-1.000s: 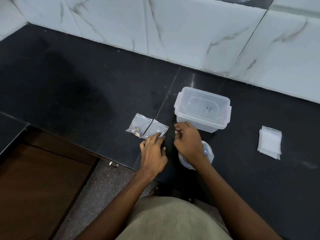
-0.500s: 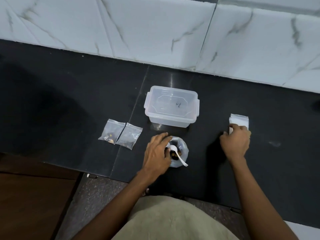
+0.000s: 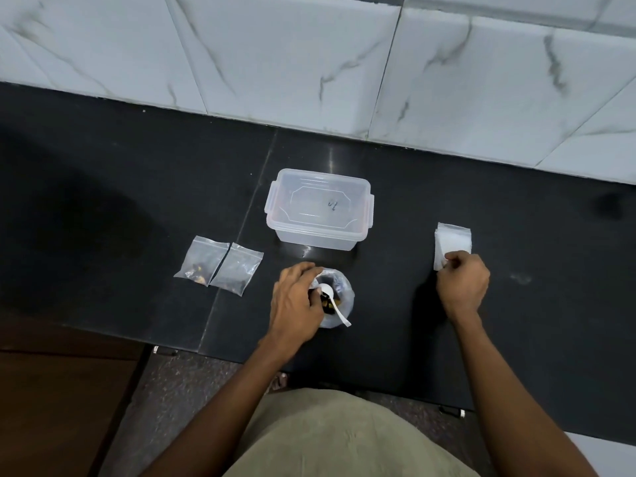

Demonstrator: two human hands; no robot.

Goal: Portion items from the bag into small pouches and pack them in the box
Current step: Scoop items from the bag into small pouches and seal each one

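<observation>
On the black counter: portioning station.
The bag rim is gripped by the left hand; an empty pouch is pinched by the right hand.

Black counter (white marbled tiles)

Box sits behind the bag; filled pouches lie left, empty stack right.

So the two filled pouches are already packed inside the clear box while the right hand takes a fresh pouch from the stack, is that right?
Not quite. The head view shows the two filled pouches lying on the counter left of the clear box, whose lid is on. The right hand is indeed at the stack of empty pouches.
</observation>
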